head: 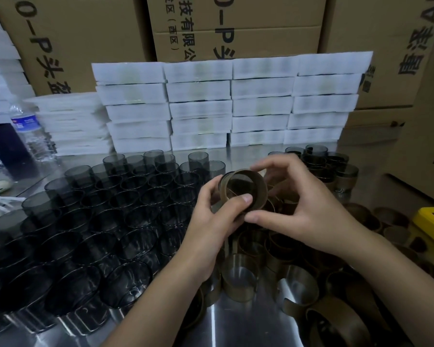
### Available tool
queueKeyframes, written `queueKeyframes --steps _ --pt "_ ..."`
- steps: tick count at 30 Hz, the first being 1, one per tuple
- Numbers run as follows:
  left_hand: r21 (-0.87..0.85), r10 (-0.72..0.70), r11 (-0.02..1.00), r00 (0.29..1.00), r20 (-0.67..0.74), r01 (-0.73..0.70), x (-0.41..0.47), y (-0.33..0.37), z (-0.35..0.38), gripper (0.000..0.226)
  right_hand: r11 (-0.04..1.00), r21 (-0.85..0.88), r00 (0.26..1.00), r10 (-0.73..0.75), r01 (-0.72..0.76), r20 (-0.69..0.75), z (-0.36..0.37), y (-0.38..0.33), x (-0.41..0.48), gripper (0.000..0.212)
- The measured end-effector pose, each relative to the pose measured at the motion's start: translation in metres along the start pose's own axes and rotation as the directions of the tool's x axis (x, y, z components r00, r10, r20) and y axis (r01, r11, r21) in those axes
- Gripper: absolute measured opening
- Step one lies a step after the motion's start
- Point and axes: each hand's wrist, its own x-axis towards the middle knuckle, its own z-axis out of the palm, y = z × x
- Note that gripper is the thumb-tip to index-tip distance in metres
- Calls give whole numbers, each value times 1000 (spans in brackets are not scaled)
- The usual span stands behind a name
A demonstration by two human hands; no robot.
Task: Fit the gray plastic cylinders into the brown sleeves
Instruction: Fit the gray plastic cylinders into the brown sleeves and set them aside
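Both hands on one brown ring-shaped sleeve [246, 190], tilted with its open mouth facing up at me; left hand [211, 219] pinches it, thumb across the front; right hand [306, 204] curls round the top and underside; looks like a smoky gray plastic cylinder [223, 182] sits inside, rim poking out left; left of the grip stand rows of bare gray cylinders [125, 196]; just below lie empty brown sleeves [238, 274] on the shiny steel table [236, 326]; behind the right hand, a few sleeved cylinders [346, 176].

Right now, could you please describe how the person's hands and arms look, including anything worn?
The left hand and right hand are bare: no gloves, rings, watch or bracelet show. The forearms are uncovered down to the frame edge, with no clothing in view.
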Motion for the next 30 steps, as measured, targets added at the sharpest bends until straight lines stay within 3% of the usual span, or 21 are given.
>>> queueKeyframes --steps 2,6,9,16,21,25,30 --pt "15 18 1000 1000 0 -17 0 -1 0 76 991 90 995 100 -99 -7 1 0 2 59" --pt "41 69 997 998 -2 -69 0 -2 -2 71 922 292 966 234 -256 110 1 3 4 63" --pt "132 134 983 991 -16 -131 0 -3 -4 64 914 316 966 227 -254 120 -2 4 4 47" --pt "210 228 952 974 7 -224 -2 -2 -3 63 931 286 973 209 -228 96 -8 7 4 39" --pt "125 219 968 976 -10 -216 0 1 -4 53 906 351 972 223 -236 78 -7 10 6 30" --pt "10 169 985 985 33 -170 0 4 -4 55 869 407 957 285 -280 51 -9 8 7 49" --pt "-83 179 982 980 85 -172 -1 8 -4 47 842 356 910 339 -406 237 -4 6 5 58"
